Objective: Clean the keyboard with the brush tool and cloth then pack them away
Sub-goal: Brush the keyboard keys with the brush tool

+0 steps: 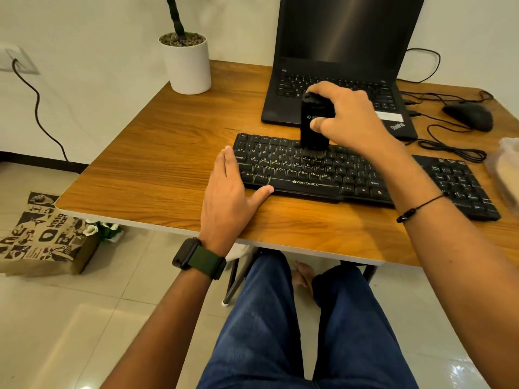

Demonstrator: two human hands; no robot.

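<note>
A black keyboard [351,178] lies across the wooden table [157,164]. My right hand [348,113] grips a black brush tool [310,122] held upright, its bristles down on the upper key rows near the middle. My left hand [233,189] lies flat with straight fingers against the keyboard's left end, thumb along its front edge. At the far right edge lies a pale, blurred thing [505,167], possibly the cloth; I cannot tell.
An open black laptop [339,66] stands behind the keyboard. A black mouse [469,116] with cables lies at the back right. A white plant pot [186,63] stands at the back left. A printed paper bag [39,237] sits on the floor at the left.
</note>
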